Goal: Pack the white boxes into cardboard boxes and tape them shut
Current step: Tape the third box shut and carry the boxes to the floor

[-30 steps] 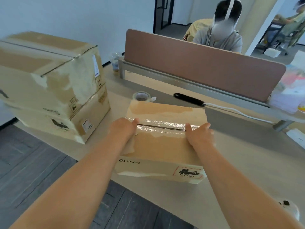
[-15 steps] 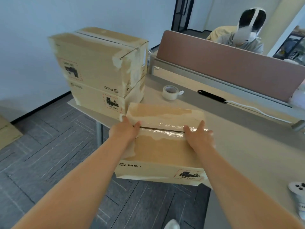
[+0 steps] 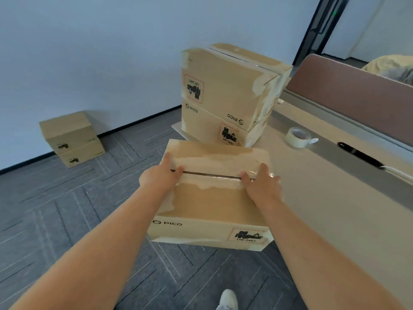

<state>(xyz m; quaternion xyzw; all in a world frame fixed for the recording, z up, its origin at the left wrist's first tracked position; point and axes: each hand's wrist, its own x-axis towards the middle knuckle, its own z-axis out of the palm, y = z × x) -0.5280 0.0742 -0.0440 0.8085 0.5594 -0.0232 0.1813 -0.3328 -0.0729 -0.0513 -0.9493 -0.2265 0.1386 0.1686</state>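
A taped cardboard box point(image 3: 210, 202) marked PICO is carried between both hands, its left part out past the desk's left edge above the floor. Clear tape covers its top seam. My left hand point(image 3: 159, 177) grips the box's left end, thumb lying on top by the seam. My right hand point(image 3: 261, 184) grips the right end the same way. Two more sealed cardboard boxes point(image 3: 223, 92) stand stacked on the desk's far left corner, just beyond the carried one. No white boxes are in sight.
A roll of tape point(image 3: 298, 137) lies on the beige desk point(image 3: 335, 220), with a black handle-like tool point(image 3: 359, 157) further right. A brown divider point(image 3: 357, 90) runs along the desk's back. Two stacked boxes point(image 3: 69, 137) sit on the grey carpet by the wall. My shoe point(image 3: 226, 299) shows below.
The view has swung left while both hands carried the box off the desk towards its left edge. The floor and the boxes by the wall have come into sight.
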